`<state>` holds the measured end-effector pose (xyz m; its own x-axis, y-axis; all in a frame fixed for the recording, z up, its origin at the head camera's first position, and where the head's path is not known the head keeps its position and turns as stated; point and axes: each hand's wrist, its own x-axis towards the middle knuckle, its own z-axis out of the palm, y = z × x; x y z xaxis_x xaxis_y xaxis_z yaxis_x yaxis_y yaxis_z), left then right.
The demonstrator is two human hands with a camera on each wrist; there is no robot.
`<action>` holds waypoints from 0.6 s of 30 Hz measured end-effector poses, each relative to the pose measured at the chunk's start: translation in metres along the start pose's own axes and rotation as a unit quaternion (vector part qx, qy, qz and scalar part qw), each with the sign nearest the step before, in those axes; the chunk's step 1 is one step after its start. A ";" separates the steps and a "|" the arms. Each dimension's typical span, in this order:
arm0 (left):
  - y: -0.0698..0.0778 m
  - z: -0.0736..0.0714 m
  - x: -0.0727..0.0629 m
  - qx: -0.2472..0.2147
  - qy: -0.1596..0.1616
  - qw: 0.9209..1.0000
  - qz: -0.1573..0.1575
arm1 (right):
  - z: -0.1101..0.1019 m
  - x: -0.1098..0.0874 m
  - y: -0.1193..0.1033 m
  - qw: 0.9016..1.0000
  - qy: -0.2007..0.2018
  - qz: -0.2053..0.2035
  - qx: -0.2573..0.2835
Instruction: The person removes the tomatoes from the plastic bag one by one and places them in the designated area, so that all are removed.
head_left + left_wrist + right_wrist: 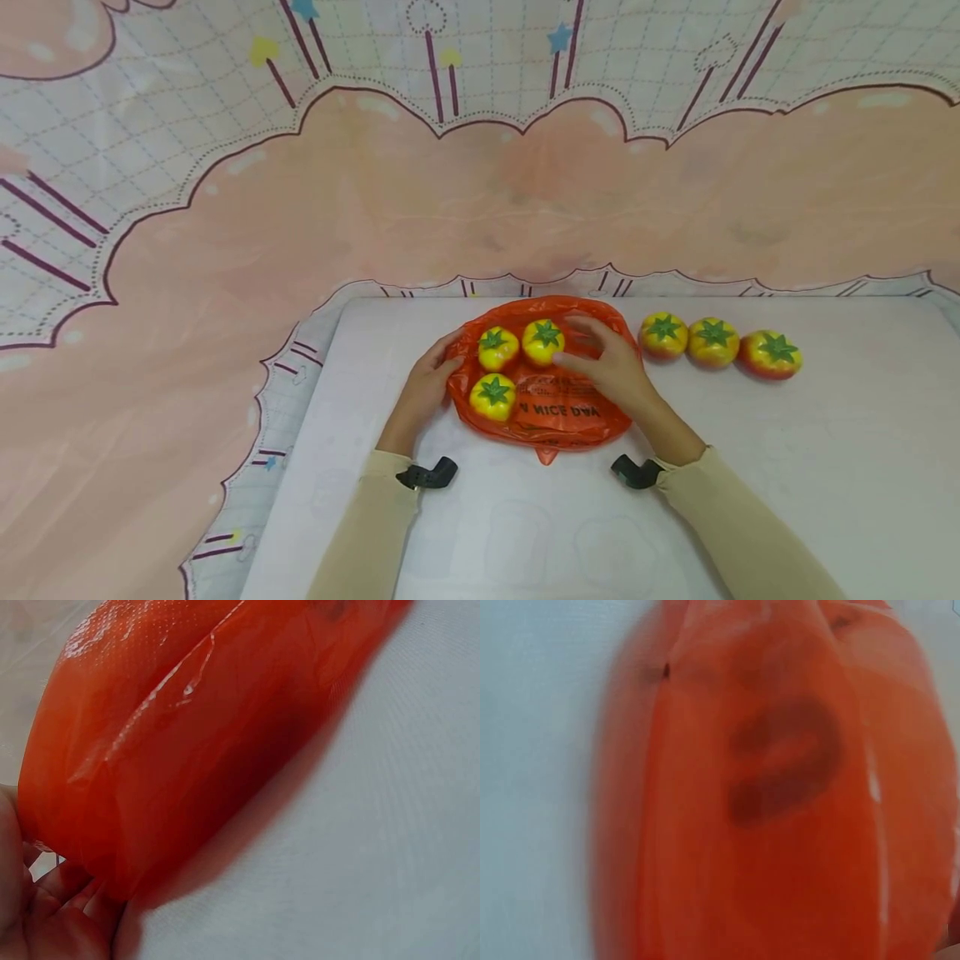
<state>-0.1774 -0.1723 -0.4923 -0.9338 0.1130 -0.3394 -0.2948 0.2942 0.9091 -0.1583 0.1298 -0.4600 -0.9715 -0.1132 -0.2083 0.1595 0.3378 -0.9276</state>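
A red plastic bag (577, 433) lies spread open on the white table, printed lettering showing on its inside. Three yellow-and-red toy tomatoes with green star-shaped tops sit in it: one at the back left (498, 348), one beside it (543, 342) and one in front (492, 397). At the bag's left rim my left hand (429, 385) holds the plastic between thumb and fingers; the left wrist view shows the red film (187, 750) against the fingers (67, 915). My right hand (617, 368) reaches over the right rim, thumb and fingers spread, close beside the back-right tomato.
To the bag's right, three more toy tomatoes stand in a row: one near the rim (663, 337), a middle one (712, 342) and an outer one (770, 355). A patterned curtain (525, 200) hangs behind the table's back edge. Black cameras sit on both wrists.
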 end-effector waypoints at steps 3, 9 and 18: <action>-0.001 0.002 -0.002 -0.003 0.002 1.000 0.006 | 0.003 0.001 0.002 1.000 -0.004 0.000 -0.008; -0.005 0.005 -0.006 -0.007 0.010 1.000 0.020 | 0.008 0.004 0.005 1.000 -0.006 0.001 -0.018; -0.012 0.010 -0.013 -0.008 0.021 0.999 0.027 | 0.011 0.005 0.009 0.999 -0.013 -0.016 -0.038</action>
<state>-0.1603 -0.1680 -0.5008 -0.9561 0.0875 -0.2798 -0.2471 0.2732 0.9297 -0.1598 0.1220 -0.4729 -0.9706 -0.1494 -0.1886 0.1142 0.4043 -0.9075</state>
